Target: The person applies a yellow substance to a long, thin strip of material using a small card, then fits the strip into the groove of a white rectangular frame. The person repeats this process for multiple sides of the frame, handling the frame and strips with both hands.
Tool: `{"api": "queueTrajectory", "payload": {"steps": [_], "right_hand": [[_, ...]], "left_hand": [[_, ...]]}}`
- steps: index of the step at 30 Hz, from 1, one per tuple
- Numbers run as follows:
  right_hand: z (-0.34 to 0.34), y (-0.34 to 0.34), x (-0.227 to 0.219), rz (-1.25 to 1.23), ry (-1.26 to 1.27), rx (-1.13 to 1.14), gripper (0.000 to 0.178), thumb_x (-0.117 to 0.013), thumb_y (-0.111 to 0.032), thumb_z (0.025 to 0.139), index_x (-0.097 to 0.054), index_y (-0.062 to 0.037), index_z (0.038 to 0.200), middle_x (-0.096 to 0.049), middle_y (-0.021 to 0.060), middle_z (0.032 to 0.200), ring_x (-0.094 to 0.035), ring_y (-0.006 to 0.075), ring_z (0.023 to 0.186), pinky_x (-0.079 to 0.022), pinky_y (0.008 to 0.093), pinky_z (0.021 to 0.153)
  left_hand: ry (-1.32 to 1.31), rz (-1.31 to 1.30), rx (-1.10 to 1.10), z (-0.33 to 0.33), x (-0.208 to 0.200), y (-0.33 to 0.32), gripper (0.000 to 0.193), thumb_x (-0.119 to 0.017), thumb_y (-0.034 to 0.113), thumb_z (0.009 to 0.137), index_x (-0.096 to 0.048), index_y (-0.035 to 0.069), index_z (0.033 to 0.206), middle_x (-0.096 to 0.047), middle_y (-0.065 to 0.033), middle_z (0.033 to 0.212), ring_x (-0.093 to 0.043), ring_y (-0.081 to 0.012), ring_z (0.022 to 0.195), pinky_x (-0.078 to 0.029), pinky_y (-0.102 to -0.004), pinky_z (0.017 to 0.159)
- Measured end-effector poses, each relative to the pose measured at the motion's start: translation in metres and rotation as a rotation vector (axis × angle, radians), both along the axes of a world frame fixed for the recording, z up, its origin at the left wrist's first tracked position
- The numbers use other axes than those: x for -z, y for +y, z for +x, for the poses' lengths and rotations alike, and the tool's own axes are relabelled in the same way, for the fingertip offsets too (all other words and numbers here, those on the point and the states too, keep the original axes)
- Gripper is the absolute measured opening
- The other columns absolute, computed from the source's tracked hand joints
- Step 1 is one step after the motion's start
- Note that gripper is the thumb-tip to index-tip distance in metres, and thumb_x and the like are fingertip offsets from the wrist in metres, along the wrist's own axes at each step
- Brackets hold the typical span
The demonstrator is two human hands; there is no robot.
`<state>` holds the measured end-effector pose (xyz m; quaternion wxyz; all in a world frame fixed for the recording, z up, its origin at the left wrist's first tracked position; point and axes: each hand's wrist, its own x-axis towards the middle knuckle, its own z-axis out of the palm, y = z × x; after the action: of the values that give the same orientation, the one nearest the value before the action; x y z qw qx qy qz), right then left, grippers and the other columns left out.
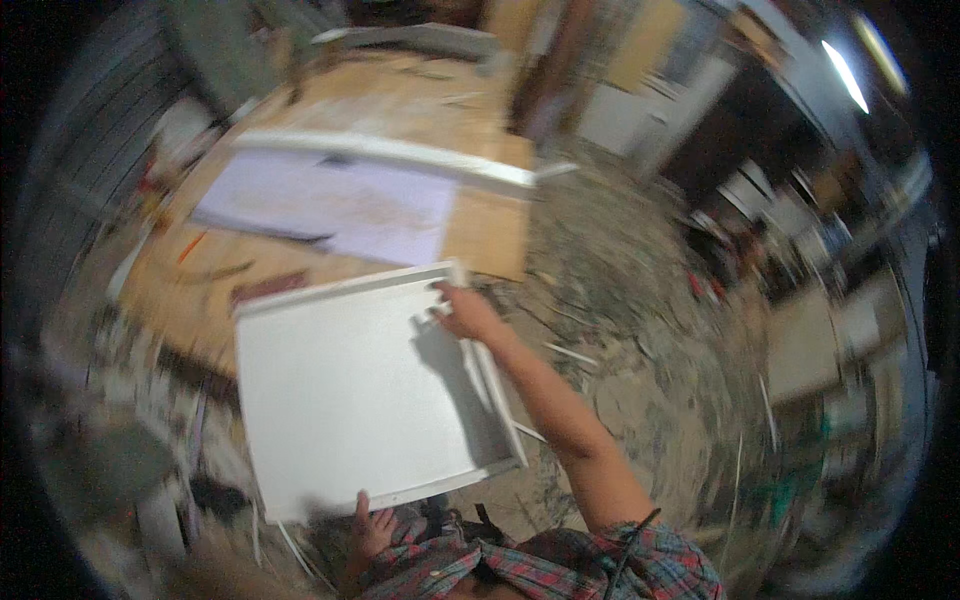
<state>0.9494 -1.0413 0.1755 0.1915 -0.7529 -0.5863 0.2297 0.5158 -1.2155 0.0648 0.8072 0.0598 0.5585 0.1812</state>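
Observation:
A shallow white tray-like panel [345, 395] with raised rims is tilted in front of me, its far side by the table edge. My left hand [374, 528] grips its near edge, thumb up against the rim. My right hand [464, 312] reaches over the right rim near the far right corner. Its fingers are bent and apart, with nothing visible between them, and its shadow falls on the white surface. Whether those fingertips touch the panel is hard to tell through the blur.
Beyond the panel stands a wooden table [485, 240] bearing a pale lilac sheet [330, 205] and a long white strip [400, 158]. A dark red block [270, 287] lies near its front edge. Scraps and thin white strips [572, 354] litter the dusty floor. Boards [805, 340] lean at the right.

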Motion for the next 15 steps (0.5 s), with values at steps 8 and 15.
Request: {"api": "queueTrajectory", "payload": {"steps": [8,15], "right_hand": [[-0.052,0.149,0.042,0.025,-0.486,-0.375,0.068,-0.07,-0.022,0.079,-0.038,-0.0134,0.138,-0.055,0.0146,0.125,-0.053,0.0326,0.116,-0.046,0.048,0.092],[-0.036,0.196,0.064,-0.112,-0.384,-0.513,0.06,-0.066,-0.014,0.08,-0.04,-0.013,0.133,-0.066,0.0207,0.102,-0.061,0.0391,0.103,-0.049,0.049,0.083]], "left_hand": [[0.126,0.125,-0.023,0.014,0.034,-0.013,0.081,-0.065,0.055,0.085,-0.037,0.007,0.144,-0.042,-0.0121,0.138,-0.046,-0.028,0.121,-0.04,-0.0404,0.096],[0.149,0.273,-0.164,0.028,0.094,-0.045,0.069,-0.066,0.042,0.085,-0.043,0.004,0.138,-0.049,-0.0151,0.133,-0.047,-0.0286,0.123,-0.036,-0.0428,0.102]]}}
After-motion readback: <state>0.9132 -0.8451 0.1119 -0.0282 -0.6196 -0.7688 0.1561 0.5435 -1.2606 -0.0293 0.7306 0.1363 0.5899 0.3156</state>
